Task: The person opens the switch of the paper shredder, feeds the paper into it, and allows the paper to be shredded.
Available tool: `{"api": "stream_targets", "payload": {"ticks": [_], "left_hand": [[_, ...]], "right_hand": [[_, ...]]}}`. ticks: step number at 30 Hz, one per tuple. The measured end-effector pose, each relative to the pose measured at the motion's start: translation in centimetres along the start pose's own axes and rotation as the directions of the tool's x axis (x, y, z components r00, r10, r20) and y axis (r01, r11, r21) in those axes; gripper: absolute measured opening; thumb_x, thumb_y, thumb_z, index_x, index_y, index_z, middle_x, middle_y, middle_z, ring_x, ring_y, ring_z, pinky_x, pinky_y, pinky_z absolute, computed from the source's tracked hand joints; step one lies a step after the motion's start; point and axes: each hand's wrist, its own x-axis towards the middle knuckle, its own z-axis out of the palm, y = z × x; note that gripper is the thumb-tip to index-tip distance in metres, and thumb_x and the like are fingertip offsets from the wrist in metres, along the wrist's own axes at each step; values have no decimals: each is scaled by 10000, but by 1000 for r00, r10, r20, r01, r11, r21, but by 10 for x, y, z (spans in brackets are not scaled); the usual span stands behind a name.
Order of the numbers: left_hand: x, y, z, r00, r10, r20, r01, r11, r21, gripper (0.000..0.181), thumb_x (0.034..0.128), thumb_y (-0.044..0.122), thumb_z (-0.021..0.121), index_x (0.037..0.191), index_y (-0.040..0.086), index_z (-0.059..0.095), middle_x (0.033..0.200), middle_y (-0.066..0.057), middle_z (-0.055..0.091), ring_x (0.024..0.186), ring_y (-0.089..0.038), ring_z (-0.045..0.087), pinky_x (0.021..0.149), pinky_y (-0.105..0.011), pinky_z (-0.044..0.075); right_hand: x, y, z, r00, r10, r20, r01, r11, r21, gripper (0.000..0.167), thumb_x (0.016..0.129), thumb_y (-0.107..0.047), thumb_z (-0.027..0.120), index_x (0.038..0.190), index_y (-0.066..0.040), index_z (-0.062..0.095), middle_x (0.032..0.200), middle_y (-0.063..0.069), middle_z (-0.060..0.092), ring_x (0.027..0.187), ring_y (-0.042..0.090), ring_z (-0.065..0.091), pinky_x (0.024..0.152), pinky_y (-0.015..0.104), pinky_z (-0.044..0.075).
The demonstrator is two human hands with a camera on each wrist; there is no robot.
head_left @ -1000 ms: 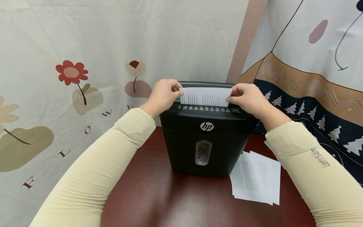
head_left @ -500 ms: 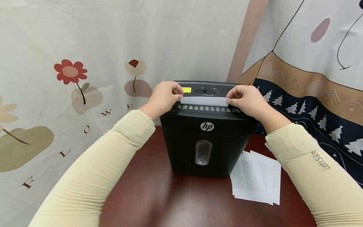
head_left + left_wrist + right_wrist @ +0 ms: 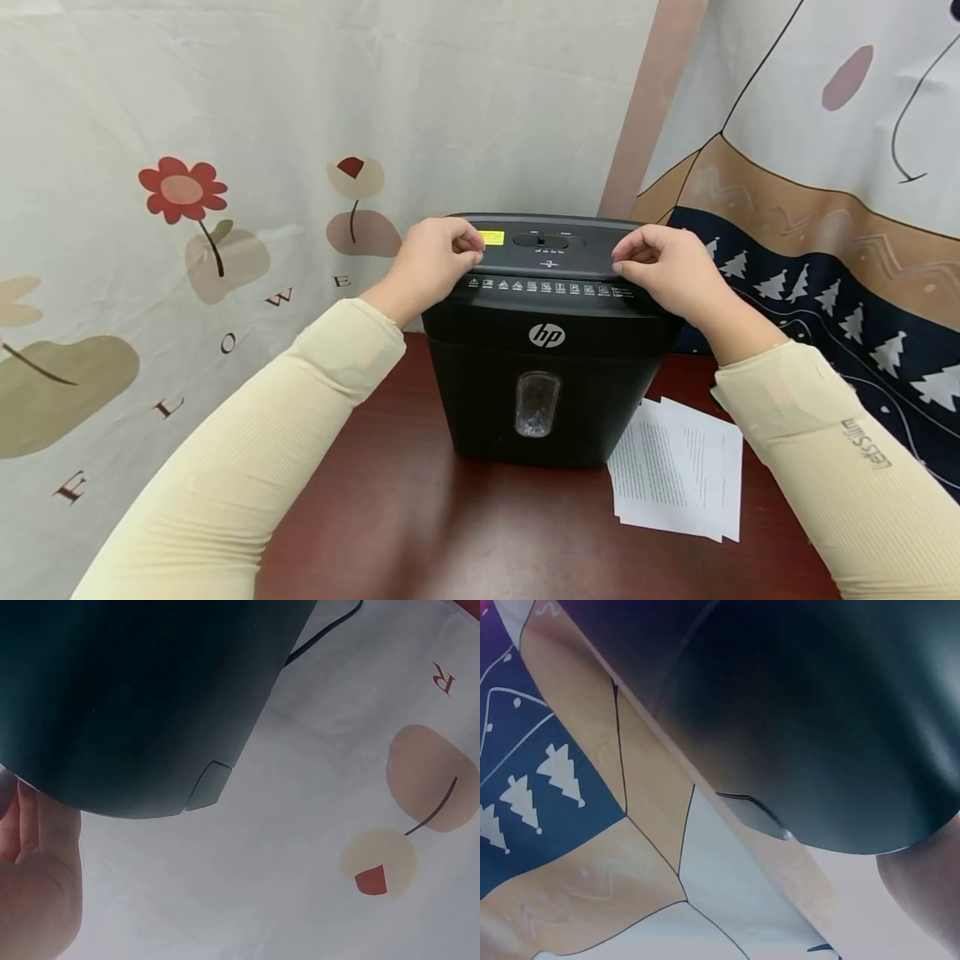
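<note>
A black HP paper shredder (image 3: 480,375) stands upright in the head view, shreds showing behind its small front window (image 3: 537,404). No sheet sticks up from the slot along its top. Over the left end of the lid is my left hand (image 3: 429,265), loosely bent and holding nothing, its fingertips beside a yellow label (image 3: 491,237). My right hand (image 3: 671,268) hovers at the lid's right end, thumb and fingers slightly apart with nothing between them. Each wrist view shows the shredder's dark side, with only part of the hand at the edge.
Several printed sheets (image 3: 675,475) lie fanned on the dark red table (image 3: 420,533), right of the shredder's base. A patterned curtain (image 3: 262,100) hangs behind and to the left. On the right is a navy cloth with white trees (image 3: 772,287).
The printed sheet between my hands has sunk into the shredder's slot and out of sight. Both hands have let go of it; the right one has shifted slightly right.
</note>
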Motion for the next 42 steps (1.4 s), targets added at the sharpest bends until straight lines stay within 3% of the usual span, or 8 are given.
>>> {"api": "stream_targets", "payload": {"ticks": [4,8,11,14,20,26,35,42], "left_hand": [[-7,-3,1,999,15,-32,-15,1000,12,156,947,94,603,1076,29,661,1041,-97,679,978,-223,607,883,-349,492],[-15,-7,1,994,60,-89,-58,998,21,169,941,92,610,1089,24,658,1061,-102,682,996,-225,621,890,-355,495],[-22,-10,2,988,93,-123,-89,995,34,179,935,75,608,1096,17,659,1083,-109,678,1020,-228,618,898,-367,491],[-29,-13,2,980,126,-156,-118,991,62,214,927,68,614,1130,14,655,1119,-114,664,1054,-232,603,918,-379,483],[-42,-20,4,950,226,-215,-201,971,132,257,912,79,637,1154,-6,647,1144,-132,646,1086,-256,589,948,-393,467],[-51,-30,5,908,331,-255,-284,937,206,230,885,82,655,1097,-6,662,1110,-118,653,1072,-249,582,944,-386,458],[-60,-39,9,835,454,-312,-382,885,265,231,840,50,689,1055,-32,675,1102,-146,651,1066,-285,582,934,-394,472],[-64,-46,13,804,501,-321,-405,856,322,243,822,30,702,1053,-37,675,1109,-157,648,1070,-306,586,898,-421,496]], "right_hand": [[-6,8,-3,994,16,-105,-15,1000,14,203,959,-145,590,1119,-23,620,1126,202,633,1015,326,566,915,494,467],[-11,17,-6,976,38,-216,-29,999,42,239,971,-175,569,1151,-23,611,1156,184,628,1056,298,565,980,490,463],[-15,26,-7,956,51,-288,-39,998,49,255,974,-194,562,1161,-30,620,1156,150,633,1001,211,568,926,313,503],[-21,35,-8,935,63,-349,-46,997,58,269,971,-215,566,1157,-32,630,1139,135,639,915,75,552,819,143,464],[-31,57,-8,897,86,-434,-50,994,93,255,961,-208,574,1115,-12,631,1083,100,643,868,-67,516,793,91,431],[-44,81,-3,889,169,-425,-131,984,116,263,965,-185,568,1145,2,610,1067,27,621,878,-69,502,783,78,423],[-61,114,8,884,266,-384,-238,964,121,272,970,-191,556,1152,7,598,1103,48,602,888,-60,457,737,87,397],[-70,136,21,863,354,-361,-323,935,143,283,965,-169,565,1178,14,596,1170,132,605,845,-69,440,688,105,389]]}}
